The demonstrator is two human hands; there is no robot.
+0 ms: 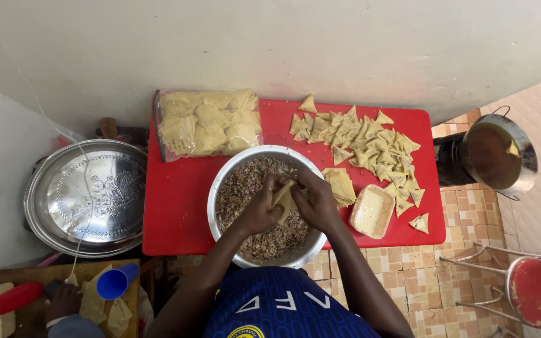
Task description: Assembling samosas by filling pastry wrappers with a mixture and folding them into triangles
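Note:
Both my hands are over a steel bowl [221, 186] of brown minced filling [239, 188] on a red table [176, 206]. My left hand [259, 209] and my right hand [315, 201] together hold a pale pastry cone [285, 199] above the filling. A small stack of pastry strips [339, 185] lies just right of the bowl. Next to it stands a small tub of whitish paste [371, 211]. Several folded triangular pastries [370, 147] are spread over the table's far right.
A clear bag of pastry sheets [208, 124] lies at the table's back left. An ornate silver tray [89, 195] sits to the left. A pot of oil [494, 156] stands on a burner at right, a red stool [536, 291] below. Another person's hand [64, 300] is at bottom left by a blue cup [115, 283].

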